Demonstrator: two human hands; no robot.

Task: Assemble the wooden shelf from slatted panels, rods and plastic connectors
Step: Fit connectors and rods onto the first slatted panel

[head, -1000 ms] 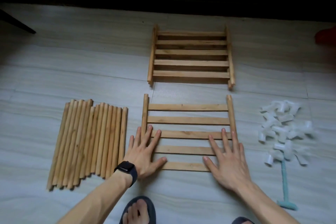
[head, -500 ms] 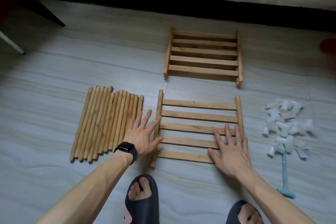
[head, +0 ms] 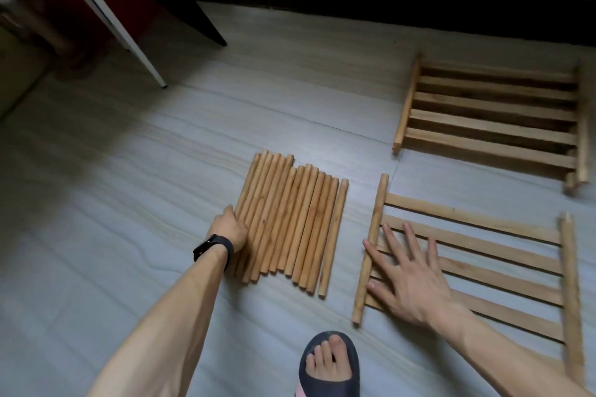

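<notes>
While the far light-brown wooden slatted panel (head: 493,119) lies at two o'clock, the near slatted panel (head: 503,235) at four o'clock bears the right hand (head: 409,277), flat with fingers spread. The left hand (head: 229,229) touches the nine-o'clock edge of the central row of round wooden rods (head: 290,222); its fingers are hidden, so its grip cannot be told.

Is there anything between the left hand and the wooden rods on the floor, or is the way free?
Nothing visible stands between them. The left hand is at the left edge of the rods, touching the outermost ones. The right hand lies flat on the near slatted panel, apart from the rods.
</notes>
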